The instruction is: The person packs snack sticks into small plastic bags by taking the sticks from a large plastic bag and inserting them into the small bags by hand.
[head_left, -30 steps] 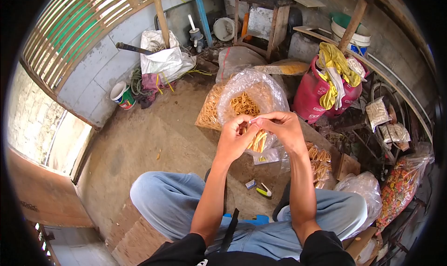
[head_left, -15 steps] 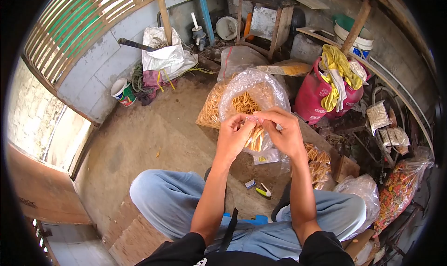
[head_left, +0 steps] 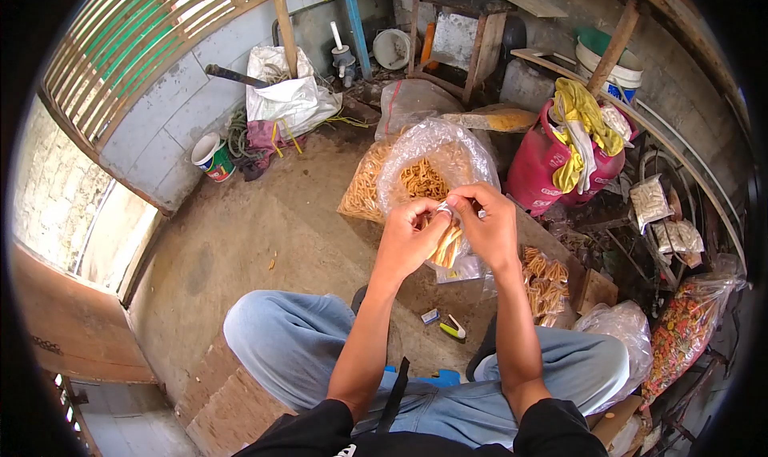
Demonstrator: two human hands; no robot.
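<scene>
A small clear plastic bag of stick snacks (head_left: 447, 250) hangs between my two hands, its sticks showing through the film. My left hand (head_left: 410, 237) is closed on the bag's top, thumb against curled fingers. Close beside it, my right hand (head_left: 488, 226) pinches the same gathered plastic with thumb and forefinger. Just beyond them stands a large open plastic bag (head_left: 394, 169) with loose snack sticks (head_left: 422, 178) inside. On the floor below lie a green stapler (head_left: 453, 329) and a small box (head_left: 430, 316), probably staples.
Several filled snack packs (head_left: 546, 285) lie to the right, near a crumpled clear bag (head_left: 618, 329) and a bag of colourful snacks (head_left: 694, 322). A red gas cylinder (head_left: 532, 165) draped with a yellow cloth (head_left: 582, 113) stands behind. A white sack (head_left: 292, 101) sits back left.
My fingers have shifted on the bag's gathered top, with the left thumb turned more upward. The small bag has moved slightly right and down. The stapler has stayed put.
</scene>
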